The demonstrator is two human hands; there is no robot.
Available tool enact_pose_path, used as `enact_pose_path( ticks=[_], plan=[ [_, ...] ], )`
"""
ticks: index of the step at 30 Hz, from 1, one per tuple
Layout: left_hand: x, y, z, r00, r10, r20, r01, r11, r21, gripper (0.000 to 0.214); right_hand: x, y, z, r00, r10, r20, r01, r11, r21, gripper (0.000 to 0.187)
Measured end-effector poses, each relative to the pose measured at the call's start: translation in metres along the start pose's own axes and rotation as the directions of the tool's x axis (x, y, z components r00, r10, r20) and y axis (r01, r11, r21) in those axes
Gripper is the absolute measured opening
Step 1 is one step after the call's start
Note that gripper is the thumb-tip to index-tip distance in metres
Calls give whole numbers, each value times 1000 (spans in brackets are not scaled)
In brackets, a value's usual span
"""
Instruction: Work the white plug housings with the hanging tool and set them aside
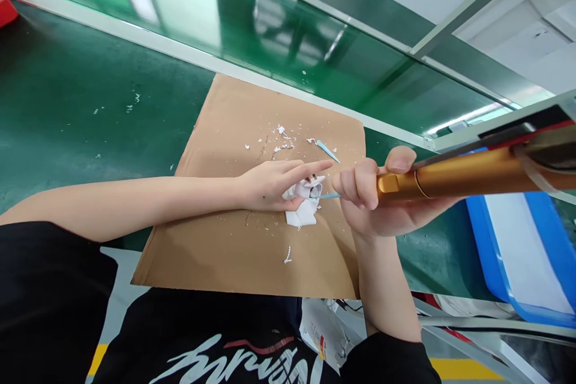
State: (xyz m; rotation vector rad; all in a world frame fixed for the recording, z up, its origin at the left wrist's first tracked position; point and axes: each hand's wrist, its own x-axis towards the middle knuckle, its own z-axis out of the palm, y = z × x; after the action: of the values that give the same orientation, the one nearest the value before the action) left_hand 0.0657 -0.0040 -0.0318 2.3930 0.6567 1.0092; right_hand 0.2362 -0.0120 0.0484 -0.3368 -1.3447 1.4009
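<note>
My left hand (274, 185) pinches a small white part (315, 192) with a hollow end facing right, its index finger stretched over the top. Beneath the part lies a white piece of cloth or paper (302, 215). My right hand (378, 198) is wrapped around an orange-gold cylindrical tool (477, 171), whose body runs off to the right edge. A thin light-blue tip (330, 195) sticks out left of the right fist and reaches close to the white part; whether it touches is hard to tell.
A brown cardboard sheet (216, 252) covers part of the green table (90, 132). White shavings (282, 131) and a light-blue pointed stick (327, 150) lie on it. To the right is a blue tray (488, 252); a metal frame (315, 96) borders the back.
</note>
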Motion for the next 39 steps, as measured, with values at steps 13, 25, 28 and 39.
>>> enact_pose_path(
  ticks=[13, 25, 28, 39],
  plan=[
    [12, -22, -11, 991, -18, -129, 33, 992, 122, 29, 1, 2, -2, 1000, -24, -20, 25, 999, 47, 51],
    [34, 4, 9, 964, -18, 264, -57, 960, 275, 26, -6, 0, -18, 987, 137, -79, -124, 980, 154, 51],
    [35, 1, 10, 973, -70, 220, 15, 970, 245, 20, -7, 1, -19, 988, 148, -42, -139, 975, 171, 50],
    [71, -70, -46, 784, -503, -363, 501, 859, -108, 26, -4, 10, -12, 995, 55, 77, -68, 983, 168, 53]
  ],
)
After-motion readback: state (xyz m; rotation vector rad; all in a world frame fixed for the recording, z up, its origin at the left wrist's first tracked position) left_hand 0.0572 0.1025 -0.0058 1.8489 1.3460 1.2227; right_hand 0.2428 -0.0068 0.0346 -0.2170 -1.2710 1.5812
